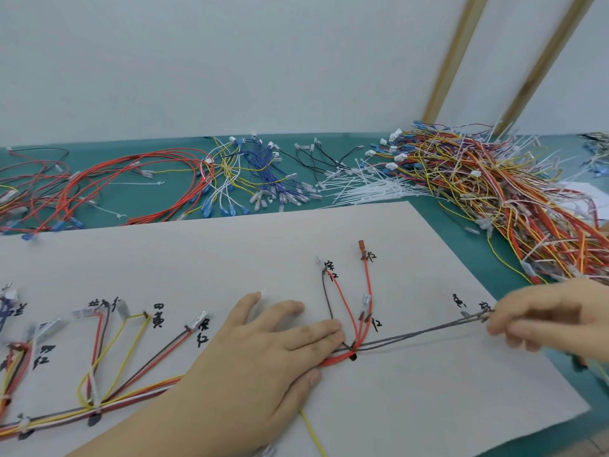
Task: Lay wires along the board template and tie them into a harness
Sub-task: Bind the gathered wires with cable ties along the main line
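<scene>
The left hand is lying flat, fingers straight, pinning the wire bundle against the board template at the junction, while the right hand is pinching the dark wires, stretching them along their line.

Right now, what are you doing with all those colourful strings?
A person is laying wires on a paper template. The left hand presses the wire bundle flat on it, while the right hand pinches the end of two dark wires near the template's right edge. Loose wires and white zip ties wait behind.
</scene>
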`<state>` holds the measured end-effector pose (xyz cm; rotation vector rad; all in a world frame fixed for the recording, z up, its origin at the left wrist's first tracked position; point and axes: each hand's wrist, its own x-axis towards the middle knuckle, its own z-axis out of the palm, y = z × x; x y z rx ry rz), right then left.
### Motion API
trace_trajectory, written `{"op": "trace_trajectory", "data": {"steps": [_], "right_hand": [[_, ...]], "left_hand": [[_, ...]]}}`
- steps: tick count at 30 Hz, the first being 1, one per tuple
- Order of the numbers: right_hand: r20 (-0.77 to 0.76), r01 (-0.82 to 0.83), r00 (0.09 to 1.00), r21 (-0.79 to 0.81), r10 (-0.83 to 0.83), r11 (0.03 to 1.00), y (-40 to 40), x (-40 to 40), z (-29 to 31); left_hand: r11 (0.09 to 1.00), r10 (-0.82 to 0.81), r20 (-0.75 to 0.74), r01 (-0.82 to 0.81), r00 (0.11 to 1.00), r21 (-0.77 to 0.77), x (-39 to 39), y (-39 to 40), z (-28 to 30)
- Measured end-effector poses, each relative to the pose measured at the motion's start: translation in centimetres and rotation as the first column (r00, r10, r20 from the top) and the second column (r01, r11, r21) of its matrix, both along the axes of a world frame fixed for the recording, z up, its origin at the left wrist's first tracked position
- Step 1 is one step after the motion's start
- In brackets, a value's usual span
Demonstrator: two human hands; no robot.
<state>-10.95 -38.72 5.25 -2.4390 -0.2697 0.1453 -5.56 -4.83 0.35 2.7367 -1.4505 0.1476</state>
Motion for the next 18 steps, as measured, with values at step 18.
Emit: {"op": "trace_trajectory", "data": {"steps": [18], "right_hand": [[-0.227,0.495,0.865,0.248,-0.447,0.833,-0.7,1.5,-1.5]], "left_hand": [[0.996,-0.029,-0.006,0.029,1.000,-0.086,0.1,-0.2,0.2]]}}
